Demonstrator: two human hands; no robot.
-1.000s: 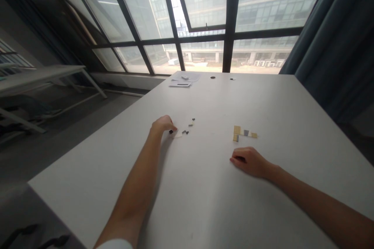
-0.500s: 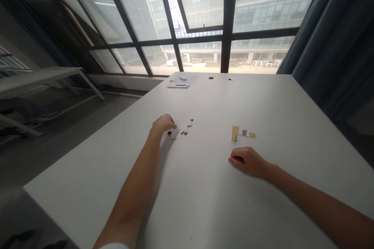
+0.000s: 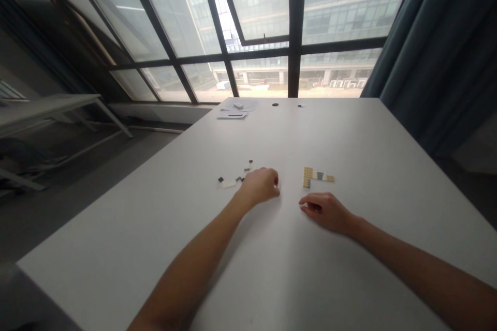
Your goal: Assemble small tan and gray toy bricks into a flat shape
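Observation:
My left hand (image 3: 264, 186) is over the middle of the white table (image 3: 248, 269), thumb and fingers pinched together; whatever lies between them is too small or hidden to make out. My right hand (image 3: 324, 210) rests on the tabletop to its right, fingers curled and a narrow gap showing between thumb and forefinger, with nothing seen in it. Just beyond the right hand lies a flat assembly of small yellow, grey and white building-block pieces (image 3: 308, 173). Loose dark and white pieces are scattered behind and left of my left hand, among them a black piece (image 3: 221, 179) and a white piece (image 3: 229, 184).
Papers (image 3: 233, 114) with a small white object (image 3: 238, 106) on them lie at the table's far left. A round dark cable hole (image 3: 275, 104) and a small black-and-white item (image 3: 301, 106) are near the far edge. Windows and a blue curtain (image 3: 419, 62) stand beyond.
My left hand has moved right, away from the loose pieces and toward my right hand. The right hand's thumb and forefinger have parted slightly. The view has shifted a little.

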